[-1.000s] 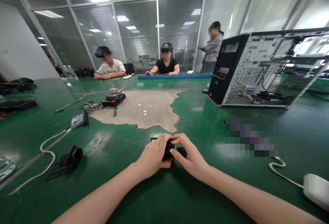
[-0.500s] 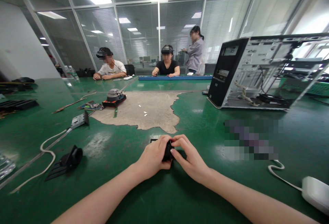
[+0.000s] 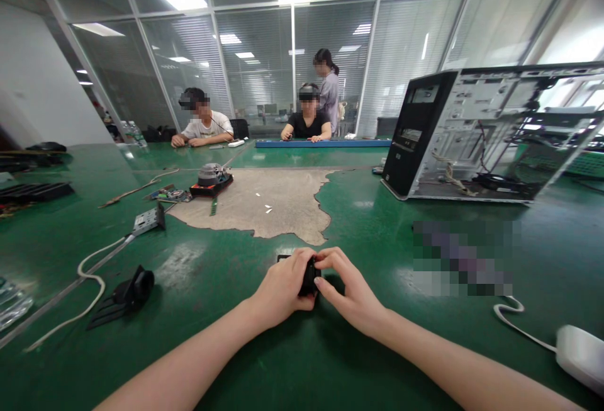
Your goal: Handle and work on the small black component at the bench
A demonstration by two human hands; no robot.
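My left hand is wrapped round a small black part at the centre front, just over the green table. Thumb and fingers of my right hand pinch the right side of this same part. Most of the part lies hidden behind my fingers, so its exact kind does not show; a black edge sticks out past the left knuckles. To the left lies another black plastic piece with a round collar and flat prongs.
An open computer case stands at the right. A white charger block with a cable lies front right. A metal drive cage, a cooler and a circuit board lie left. Two people sit across the table.
Both hands stay in the same grip on the black part. Across the room the standing person has moved left, behind the seated person in black. The view has shifted very slightly.
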